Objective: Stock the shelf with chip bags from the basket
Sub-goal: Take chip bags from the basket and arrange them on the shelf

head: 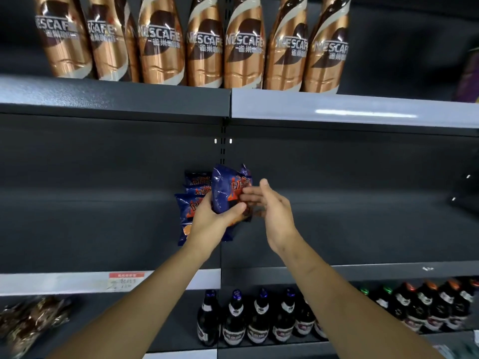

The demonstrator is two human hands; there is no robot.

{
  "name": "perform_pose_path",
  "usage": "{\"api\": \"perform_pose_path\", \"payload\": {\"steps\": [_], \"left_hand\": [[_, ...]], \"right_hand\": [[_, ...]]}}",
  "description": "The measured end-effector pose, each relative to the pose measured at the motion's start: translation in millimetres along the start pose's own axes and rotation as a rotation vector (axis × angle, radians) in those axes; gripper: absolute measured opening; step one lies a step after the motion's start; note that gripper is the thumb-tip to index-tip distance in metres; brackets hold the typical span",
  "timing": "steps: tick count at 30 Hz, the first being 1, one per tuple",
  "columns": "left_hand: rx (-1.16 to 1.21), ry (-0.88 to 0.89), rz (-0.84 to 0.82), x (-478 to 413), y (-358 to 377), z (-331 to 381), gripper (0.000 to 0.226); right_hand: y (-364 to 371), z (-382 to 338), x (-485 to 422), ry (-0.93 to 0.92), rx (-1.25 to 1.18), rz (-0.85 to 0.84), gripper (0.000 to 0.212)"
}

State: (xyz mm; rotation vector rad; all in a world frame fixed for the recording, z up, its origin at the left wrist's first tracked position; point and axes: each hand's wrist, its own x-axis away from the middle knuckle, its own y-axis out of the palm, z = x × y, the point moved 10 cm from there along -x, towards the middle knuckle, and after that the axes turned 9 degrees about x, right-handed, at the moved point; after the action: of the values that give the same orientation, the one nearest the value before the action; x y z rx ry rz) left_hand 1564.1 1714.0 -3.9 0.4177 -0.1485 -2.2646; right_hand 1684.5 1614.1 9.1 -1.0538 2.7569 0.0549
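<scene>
- Wrapped brown packets [31,322]: on the bottom shelf, at 8 o'clock in the view; blurred, so the contents cannot be told.
- Price tag [124,281]: red and white, fixed to the front edge of the middle shelf [103,224], at 1 o'clock of the brown packets.
- Coffee bottles [160,47]: a row of copper-coloured bottles stands upright on the top shelf, at 12 o'clock of the hands.
- Stocked chip bags [188,203]: three dark blue bags stand one behind another on the middle shelf, near the centre upright of the back panel. The front one is partly hidden behind the left wrist.
- Left hand [210,224]: fingers and thumb are wrapped round the lower part of one more chip bag, a firm grasp.
- Held chip bag [225,193]: dark blue with orange print, upright, raised over the middle shelf. It touches the stocked row at its 9 o'clock side.
- Right hand [272,211]: at 3 o'clock of the held bag, thumb raised, grasping nothing. Its fingers [246,198] are extended and touch the bag's right face.
- Dark bottles [259,320]: upright in rows on the bottom shelf, at 6 o'clock of the right hand, running on toward 4 o'clock.
- Purple pack [469,79]: at the right frame edge on the top shelf, at 2 o'clock; mostly cut off.
</scene>
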Motion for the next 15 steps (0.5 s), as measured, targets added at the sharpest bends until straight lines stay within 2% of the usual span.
{"api": "perform_pose_path", "payload": {"steps": [4, 7, 8, 11, 15], "left_hand": [[0.108, -0.075, 0.048, -0.6, -14.6, -7.8, 0.029], [0.096, -0.089, 0.006, 2.0, -21.1, -10.5, 0.04], [0.091, -0.085, 0.015, 2.4, -25.8, -11.3, 0.043], [0.071, -0.078, 0.046, 3.8, -40.1, -14.7, 0.049], [0.049, -0.111, 0.05, 4.8, -56.0, -22.2, 0.042]], "right_hand": [[-14.4, 8.7, -2.5, 0.014, 0.023, 0.119, 0.008], [-3.7, 26.7, -3.6, 0.107, -0.005, 0.027, 0.031], [0.9, 30.1, -2.8, 0.122, -0.009, -0.001, 0.032], [9.4, 32.6, -0.2, 0.116, -0.011, -0.017, 0.024], [23.2, 37.7, 1.9, 0.112, 0.01, -0.021, 0.015]]}}
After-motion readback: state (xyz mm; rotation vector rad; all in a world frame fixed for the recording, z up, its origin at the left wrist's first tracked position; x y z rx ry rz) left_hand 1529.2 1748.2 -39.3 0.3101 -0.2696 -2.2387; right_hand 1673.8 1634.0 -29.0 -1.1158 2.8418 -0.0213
